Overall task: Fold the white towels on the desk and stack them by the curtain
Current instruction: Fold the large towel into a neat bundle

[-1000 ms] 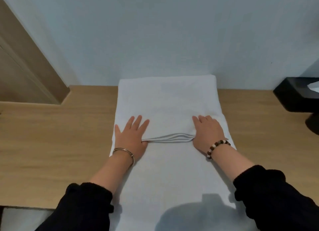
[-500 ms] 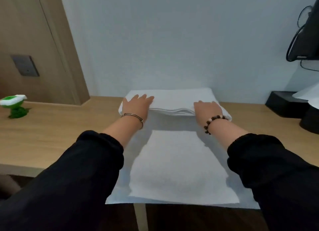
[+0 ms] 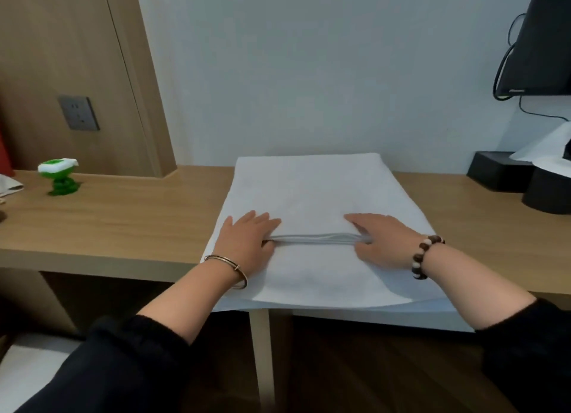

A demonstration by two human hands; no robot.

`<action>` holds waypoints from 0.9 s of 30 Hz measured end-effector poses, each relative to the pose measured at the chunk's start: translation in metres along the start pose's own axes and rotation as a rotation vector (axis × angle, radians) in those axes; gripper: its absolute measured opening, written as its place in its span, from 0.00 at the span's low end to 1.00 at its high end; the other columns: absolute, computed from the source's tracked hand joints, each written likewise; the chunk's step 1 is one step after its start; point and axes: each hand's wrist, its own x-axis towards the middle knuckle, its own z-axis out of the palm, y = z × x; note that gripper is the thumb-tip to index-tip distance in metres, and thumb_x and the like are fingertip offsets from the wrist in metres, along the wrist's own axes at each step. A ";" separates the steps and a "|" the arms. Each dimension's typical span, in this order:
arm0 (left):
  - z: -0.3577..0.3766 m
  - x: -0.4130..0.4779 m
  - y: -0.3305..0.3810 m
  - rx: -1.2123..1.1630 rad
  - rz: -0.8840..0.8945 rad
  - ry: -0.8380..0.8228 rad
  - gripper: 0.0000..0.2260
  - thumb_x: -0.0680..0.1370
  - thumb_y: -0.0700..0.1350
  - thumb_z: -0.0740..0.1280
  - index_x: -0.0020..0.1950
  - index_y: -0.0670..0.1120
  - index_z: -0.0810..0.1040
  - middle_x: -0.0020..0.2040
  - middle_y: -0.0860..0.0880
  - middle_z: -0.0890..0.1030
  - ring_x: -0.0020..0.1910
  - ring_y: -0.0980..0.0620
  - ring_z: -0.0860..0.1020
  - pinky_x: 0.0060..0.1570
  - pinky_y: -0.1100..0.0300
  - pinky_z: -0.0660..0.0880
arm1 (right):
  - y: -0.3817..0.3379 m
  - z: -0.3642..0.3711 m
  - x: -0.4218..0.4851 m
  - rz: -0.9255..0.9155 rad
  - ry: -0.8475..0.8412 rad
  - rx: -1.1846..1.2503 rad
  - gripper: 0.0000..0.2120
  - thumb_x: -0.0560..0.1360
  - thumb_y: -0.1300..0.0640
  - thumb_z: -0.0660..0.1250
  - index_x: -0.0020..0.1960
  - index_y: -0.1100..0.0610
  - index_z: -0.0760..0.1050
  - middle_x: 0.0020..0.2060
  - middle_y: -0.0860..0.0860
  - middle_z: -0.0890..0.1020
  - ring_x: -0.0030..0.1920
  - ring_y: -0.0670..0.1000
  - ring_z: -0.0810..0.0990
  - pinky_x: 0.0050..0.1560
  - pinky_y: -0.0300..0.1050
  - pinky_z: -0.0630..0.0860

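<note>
White towel point(image 3: 309, 190) is laid across desk point(image 3: 123, 221), near end over desk's front edge. Its layered edge is pinched by L hand point(image 3: 247, 241) & R hand point(image 3: 381, 241), prob. so layers are lifted together.

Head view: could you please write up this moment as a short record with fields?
towel: white, partly folded, flat on the desk, near end over the front edge
left hand: fingers on top, gripping the left end of the layered edge
right hand: same grip at the right end
desk: wood
also there: green toy at left, black box at right
curtain: not in view
</note>
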 end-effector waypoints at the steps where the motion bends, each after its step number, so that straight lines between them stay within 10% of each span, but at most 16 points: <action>1: 0.001 0.001 0.003 -0.046 0.006 -0.006 0.21 0.80 0.52 0.58 0.74 0.58 0.62 0.76 0.56 0.60 0.76 0.53 0.53 0.73 0.47 0.46 | -0.003 0.000 -0.001 -0.023 0.012 0.097 0.24 0.78 0.52 0.61 0.73 0.49 0.63 0.68 0.46 0.70 0.67 0.50 0.68 0.65 0.42 0.61; 11: 0.012 0.010 -0.001 -0.167 0.096 -0.001 0.19 0.81 0.57 0.55 0.72 0.59 0.65 0.74 0.61 0.61 0.75 0.59 0.54 0.72 0.56 0.43 | -0.013 0.006 0.006 -0.021 0.206 0.009 0.14 0.80 0.52 0.58 0.60 0.56 0.77 0.57 0.54 0.80 0.58 0.56 0.77 0.65 0.50 0.67; 14: 0.011 0.010 -0.006 -0.086 0.143 -0.070 0.22 0.80 0.59 0.54 0.74 0.59 0.60 0.76 0.61 0.56 0.75 0.58 0.51 0.72 0.54 0.43 | -0.011 0.005 0.003 -0.089 0.088 -0.237 0.17 0.82 0.51 0.54 0.68 0.50 0.71 0.70 0.45 0.70 0.70 0.48 0.66 0.74 0.50 0.54; 18: 0.002 0.014 -0.016 0.038 0.221 -0.178 0.24 0.80 0.59 0.53 0.76 0.60 0.52 0.77 0.60 0.52 0.76 0.57 0.48 0.73 0.52 0.45 | -0.004 -0.004 -0.004 -0.050 -0.026 -0.339 0.22 0.80 0.49 0.54 0.74 0.48 0.58 0.71 0.46 0.66 0.68 0.50 0.67 0.64 0.50 0.69; 27: 0.002 0.051 -0.025 0.165 0.182 -0.271 0.23 0.82 0.58 0.48 0.76 0.60 0.45 0.77 0.61 0.45 0.76 0.57 0.45 0.73 0.45 0.45 | 0.006 -0.002 0.043 0.025 -0.101 -0.242 0.28 0.79 0.51 0.55 0.76 0.52 0.51 0.73 0.51 0.63 0.69 0.53 0.67 0.68 0.49 0.65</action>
